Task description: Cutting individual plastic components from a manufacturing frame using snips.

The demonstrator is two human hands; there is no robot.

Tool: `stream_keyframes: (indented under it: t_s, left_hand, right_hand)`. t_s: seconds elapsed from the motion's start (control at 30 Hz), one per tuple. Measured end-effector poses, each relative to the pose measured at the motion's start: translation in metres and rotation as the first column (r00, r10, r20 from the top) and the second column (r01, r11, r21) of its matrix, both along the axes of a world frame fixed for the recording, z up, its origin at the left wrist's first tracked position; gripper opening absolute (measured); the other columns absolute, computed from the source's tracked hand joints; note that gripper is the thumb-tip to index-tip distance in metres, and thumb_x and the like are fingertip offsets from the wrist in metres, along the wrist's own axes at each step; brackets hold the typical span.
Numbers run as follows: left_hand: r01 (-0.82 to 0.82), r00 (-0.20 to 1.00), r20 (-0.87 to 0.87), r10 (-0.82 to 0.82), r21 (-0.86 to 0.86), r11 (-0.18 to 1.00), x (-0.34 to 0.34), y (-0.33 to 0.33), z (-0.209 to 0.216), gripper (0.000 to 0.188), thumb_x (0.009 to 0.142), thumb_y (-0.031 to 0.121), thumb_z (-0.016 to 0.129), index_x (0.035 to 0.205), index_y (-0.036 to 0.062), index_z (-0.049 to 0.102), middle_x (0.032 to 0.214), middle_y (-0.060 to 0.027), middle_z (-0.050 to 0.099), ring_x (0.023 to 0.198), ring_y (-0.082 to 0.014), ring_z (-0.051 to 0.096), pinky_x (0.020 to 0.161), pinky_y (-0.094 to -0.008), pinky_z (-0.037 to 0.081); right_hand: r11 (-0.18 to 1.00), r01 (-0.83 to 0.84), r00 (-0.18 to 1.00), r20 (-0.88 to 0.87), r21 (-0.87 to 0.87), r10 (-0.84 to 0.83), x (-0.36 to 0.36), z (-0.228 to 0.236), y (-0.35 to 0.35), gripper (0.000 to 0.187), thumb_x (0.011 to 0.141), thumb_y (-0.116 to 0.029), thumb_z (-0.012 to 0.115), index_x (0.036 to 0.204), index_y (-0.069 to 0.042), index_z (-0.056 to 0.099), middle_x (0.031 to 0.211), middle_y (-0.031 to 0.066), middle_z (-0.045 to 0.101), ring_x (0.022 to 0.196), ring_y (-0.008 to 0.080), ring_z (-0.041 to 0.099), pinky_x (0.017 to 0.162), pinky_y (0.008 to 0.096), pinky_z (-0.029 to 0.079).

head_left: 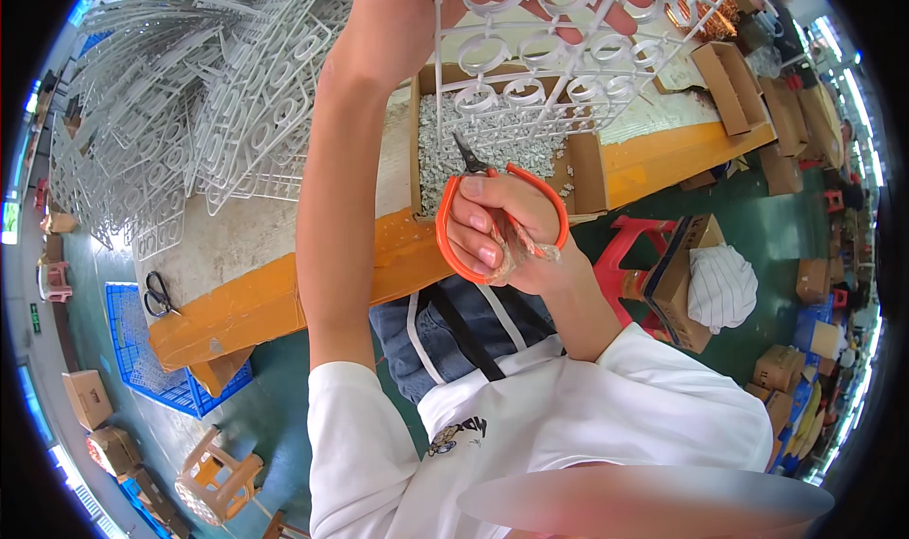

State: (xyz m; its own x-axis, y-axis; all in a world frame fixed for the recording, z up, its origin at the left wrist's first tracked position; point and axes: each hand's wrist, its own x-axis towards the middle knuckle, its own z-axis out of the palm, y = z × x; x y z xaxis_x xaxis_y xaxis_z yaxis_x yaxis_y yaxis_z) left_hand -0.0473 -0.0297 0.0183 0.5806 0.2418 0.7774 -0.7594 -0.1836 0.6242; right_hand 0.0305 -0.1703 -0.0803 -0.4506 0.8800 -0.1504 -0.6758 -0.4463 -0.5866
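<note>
My left hand (417,14) reaches up to the top edge and holds a white plastic sprue frame (540,56) with rows of rings; its fingers show behind the lattice. My right hand (502,217) is closed around scissors (561,215) with big orange loop handles and short dark blades. The blade tips point up toward the frame's lower edge; I cannot tell whether they touch it. Beneath both is a shallow cardboard box (589,175) holding many small white plastic bits (507,151).
A tall heap of similar white frames (189,94) covers the table's left. Black scissors (159,295) lie at the table's left corner, above a blue crate (128,326). A red stool (630,255) and a carton with white cloth (720,288) stand at right. Copper-coloured material (705,9) lies far right.
</note>
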Motion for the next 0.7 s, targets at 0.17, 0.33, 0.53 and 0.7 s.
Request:
stream_keyframes:
  t_s: [0.17, 0.33, 0.53, 0.7]
  left_hand:
    - [0.286, 0.956, 0.112, -0.272, -0.13, 0.949, 0.005, 0.021, -0.007, 0.065, 0.09, 0.045, 0.043, 0.135, -0.0012, 0.029, 0.121, -0.0243, 0.049, 0.101, -0.0311, 0.06, 0.08, -0.0393, 0.056]
    - [0.008, 1.0, 0.029, -0.003, -0.188, 0.982, -0.007, 0.006, -0.001, 0.062, 0.092, 0.047, 0.036, 0.132, -0.0005, 0.034, 0.11, -0.0248, 0.057, 0.088, -0.0312, 0.065, 0.071, -0.0396, 0.058]
    - [-0.154, 0.985, 0.044, 0.165, -0.19, 0.97, -0.017, 0.013, 0.004, 0.066, 0.092, 0.054, 0.03, 0.132, 0.0012, 0.035, 0.096, -0.0262, 0.062, 0.078, -0.032, 0.067, 0.059, -0.0368, 0.059]
    - [-0.088, 0.992, 0.067, 0.104, -0.208, 0.974, -0.023, 0.012, 0.006, 0.065, 0.093, 0.053, 0.029, 0.132, 0.0013, 0.034, 0.094, -0.0268, 0.062, 0.076, -0.0322, 0.067, 0.058, -0.0351, 0.058]
  right_hand:
    - [0.999, 0.004, 0.999, 0.052, -0.032, -0.002, 0.003, -0.003, 0.0, 0.033, 0.091, -0.024, 0.043, 0.062, -0.009, 0.042, 0.048, 0.0039, 0.044, 0.044, 0.0135, 0.043, 0.034, 0.0237, 0.029]
    - [0.999, -0.047, 0.998, 0.044, 0.006, 0.047, 0.001, -0.002, -0.009, 0.035, 0.092, -0.026, 0.044, 0.062, -0.008, 0.043, 0.047, 0.0053, 0.046, 0.041, 0.0144, 0.042, 0.033, 0.0242, 0.029]
    - [0.995, 0.066, 0.996, 0.054, 0.073, -0.07, 0.001, -0.006, -0.005, 0.036, 0.093, -0.029, 0.038, 0.068, -0.005, 0.045, 0.056, 0.0103, 0.054, 0.051, 0.0204, 0.05, 0.043, 0.0304, 0.036]
    - [0.998, 0.026, 0.999, 0.024, 0.051, -0.027, 0.002, -0.005, -0.001, 0.037, 0.093, -0.029, 0.039, 0.066, -0.005, 0.046, 0.056, 0.0106, 0.054, 0.05, 0.0207, 0.05, 0.042, 0.0301, 0.036]
